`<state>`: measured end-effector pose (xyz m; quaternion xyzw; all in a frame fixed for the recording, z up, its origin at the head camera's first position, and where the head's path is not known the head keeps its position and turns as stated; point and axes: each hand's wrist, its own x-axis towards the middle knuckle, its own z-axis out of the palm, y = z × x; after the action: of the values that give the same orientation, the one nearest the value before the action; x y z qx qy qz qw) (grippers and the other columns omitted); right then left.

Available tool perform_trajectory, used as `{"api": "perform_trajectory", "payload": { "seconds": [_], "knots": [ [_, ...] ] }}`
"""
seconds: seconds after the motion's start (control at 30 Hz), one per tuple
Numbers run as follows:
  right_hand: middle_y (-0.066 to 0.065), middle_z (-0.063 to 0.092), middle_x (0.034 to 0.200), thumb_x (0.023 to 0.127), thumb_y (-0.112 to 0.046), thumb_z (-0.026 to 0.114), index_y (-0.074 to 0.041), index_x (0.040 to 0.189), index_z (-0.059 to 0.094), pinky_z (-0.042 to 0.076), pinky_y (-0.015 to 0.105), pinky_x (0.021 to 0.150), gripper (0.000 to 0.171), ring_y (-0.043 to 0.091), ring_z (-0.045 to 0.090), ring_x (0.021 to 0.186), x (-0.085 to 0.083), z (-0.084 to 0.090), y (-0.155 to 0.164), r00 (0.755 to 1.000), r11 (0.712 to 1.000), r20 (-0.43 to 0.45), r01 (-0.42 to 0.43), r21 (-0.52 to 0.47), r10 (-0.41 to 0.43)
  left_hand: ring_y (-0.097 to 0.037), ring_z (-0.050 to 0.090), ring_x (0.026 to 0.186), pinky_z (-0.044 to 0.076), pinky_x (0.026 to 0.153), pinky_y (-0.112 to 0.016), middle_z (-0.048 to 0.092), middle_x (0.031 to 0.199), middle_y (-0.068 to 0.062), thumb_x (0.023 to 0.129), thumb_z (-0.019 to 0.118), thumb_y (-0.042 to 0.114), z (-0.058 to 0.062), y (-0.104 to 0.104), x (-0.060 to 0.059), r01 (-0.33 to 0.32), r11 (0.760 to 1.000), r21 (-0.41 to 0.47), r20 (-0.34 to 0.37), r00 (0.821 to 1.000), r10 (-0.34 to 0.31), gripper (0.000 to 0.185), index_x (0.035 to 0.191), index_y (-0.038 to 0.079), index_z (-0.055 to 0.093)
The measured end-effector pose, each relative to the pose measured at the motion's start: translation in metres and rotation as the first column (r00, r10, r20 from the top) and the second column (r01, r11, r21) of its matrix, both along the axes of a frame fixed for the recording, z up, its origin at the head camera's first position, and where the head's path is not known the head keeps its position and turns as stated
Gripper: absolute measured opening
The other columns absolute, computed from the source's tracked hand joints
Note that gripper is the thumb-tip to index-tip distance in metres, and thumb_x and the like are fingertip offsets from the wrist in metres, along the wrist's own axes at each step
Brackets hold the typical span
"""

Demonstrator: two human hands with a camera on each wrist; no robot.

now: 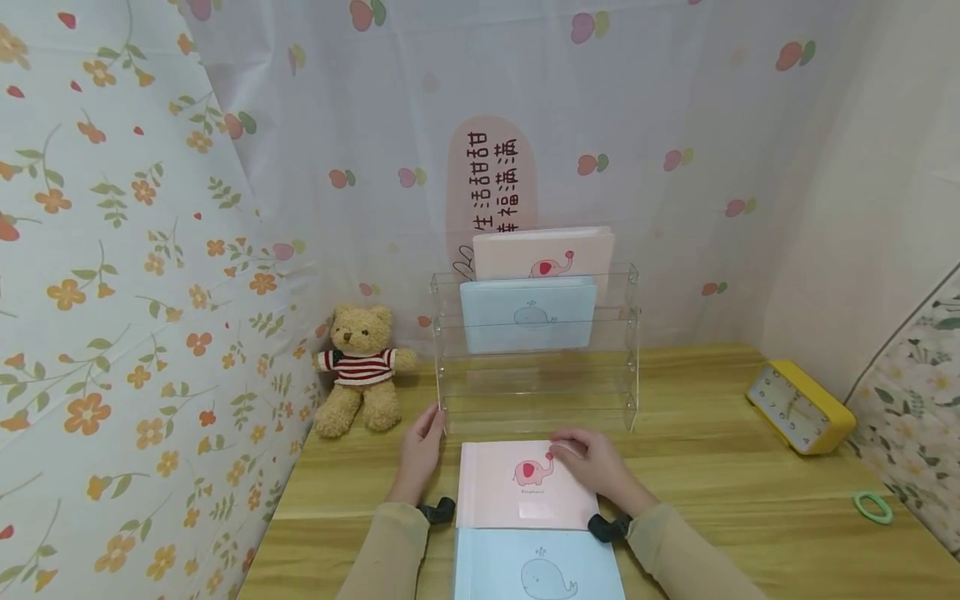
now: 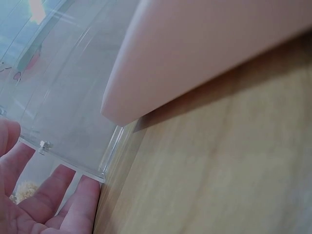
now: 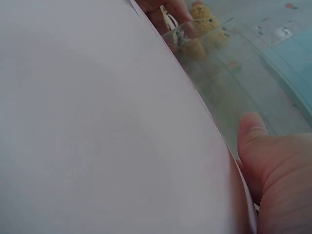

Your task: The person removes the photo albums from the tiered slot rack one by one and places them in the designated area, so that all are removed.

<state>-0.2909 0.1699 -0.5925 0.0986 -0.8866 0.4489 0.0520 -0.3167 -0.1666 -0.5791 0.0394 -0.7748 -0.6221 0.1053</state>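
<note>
My left hand (image 1: 420,450) rests against the lower left corner of the clear acrylic rack (image 1: 536,392), its fingers (image 2: 73,195) straight and relaxed, tips touching the rack's edge. My right hand (image 1: 596,467) lies on the pink elephant book (image 1: 521,487), which sits flat on the worktop (image 1: 712,492) just in front of the rack. From the right wrist view the thumb (image 3: 253,141) sits at the book's far edge, but I cannot tell whether the fingers curl under it or only press on the cover. A blue whale book (image 1: 536,567) lies just below the pink one, touching its near edge. In the rack stand another pink book (image 1: 543,254) and another blue book (image 1: 528,312). A teddy bear (image 1: 360,367) sits left of the rack; a yellow clock (image 1: 798,407) and a green ring (image 1: 872,506) lie well off to the right.
</note>
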Motion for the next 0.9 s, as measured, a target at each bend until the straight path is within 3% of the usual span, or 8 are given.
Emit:
{"api": "perform_trajectory", "payload": {
  "seconds": [0.13, 0.63, 0.9],
  "knots": [
    [-0.001, 0.082, 0.122, 0.101, -0.030, 0.083, -0.025, 0.118, 0.084, 0.062, 0.028, 0.100, 0.018, 0.019, 0.074, 0.114, 0.0015, -0.0005, 0.0013, 1.000, 1.000, -0.010, 0.015, -0.022, -0.015, -0.038, 0.059, 0.149, 0.046, 0.126, -0.057, 0.067, 0.154, -0.017, 0.115, 0.062, 0.032, -0.0008, -0.0005, -0.0008, 0.004, 1.000, 0.000, -0.018, 1.000, -0.004, 0.046, 0.153, 0.008, 0.065],
    [0.001, 0.083, 0.119, 0.101, -0.020, 0.083, -0.021, 0.117, 0.085, 0.061, 0.020, 0.096, 0.016, 0.016, 0.074, 0.108, 0.0057, 0.0012, 0.0021, 0.999, 0.996, -0.039, 0.019, -0.087, -0.023, -0.039, 0.061, 0.147, 0.049, 0.123, -0.057, 0.068, 0.153, -0.018, 0.115, 0.062, 0.033, -0.0012, -0.0003, 0.0005, 0.006, 1.000, -0.013, -0.022, 1.000, -0.006, 0.046, 0.154, 0.008, 0.065],
    [0.008, 0.081, 0.113, 0.104, -0.021, 0.079, -0.011, 0.120, 0.083, 0.057, 0.017, 0.080, 0.019, 0.012, 0.064, 0.093, 0.0049, 0.0051, 0.0077, 0.996, 0.979, -0.024, 0.077, -0.189, -0.083, -0.037, 0.062, 0.146, 0.049, 0.123, -0.057, 0.069, 0.152, -0.016, 0.114, 0.062, 0.030, -0.0021, 0.0023, -0.0014, 0.000, 1.000, 0.000, -0.012, 1.000, 0.000, 0.045, 0.154, 0.009, 0.065]
  ]
}}
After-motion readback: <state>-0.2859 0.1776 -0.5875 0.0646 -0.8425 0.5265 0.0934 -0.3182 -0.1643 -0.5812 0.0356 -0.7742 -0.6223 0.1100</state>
